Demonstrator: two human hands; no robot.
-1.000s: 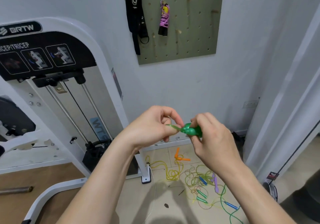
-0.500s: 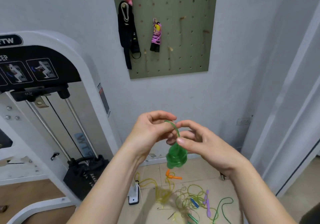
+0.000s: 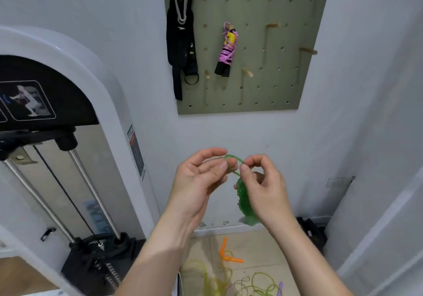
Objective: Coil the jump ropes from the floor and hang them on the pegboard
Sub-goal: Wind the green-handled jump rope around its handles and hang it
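A white weight machine [image 3: 68,52] is seen at the left, with a black exercise placard [image 3: 45,98] set in its arch. Two steel guide rods [image 3: 94,193] are run down to a black weight stack [image 3: 100,266]. A black strap [image 3: 179,46] is hung high on the far wall [image 3: 229,133]. A wall socket [image 3: 338,182] is fixed low at the right.

Head-worn; faces pegboard [image 3: 258,11]; nearby.

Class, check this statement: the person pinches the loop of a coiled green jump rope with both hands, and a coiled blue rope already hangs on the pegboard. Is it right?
Not quite. The hanging rope is pink, not blue; the head view shows it on the pegboard. The rest stands: the left hand and right hand both pinch the loop of the green jump rope.
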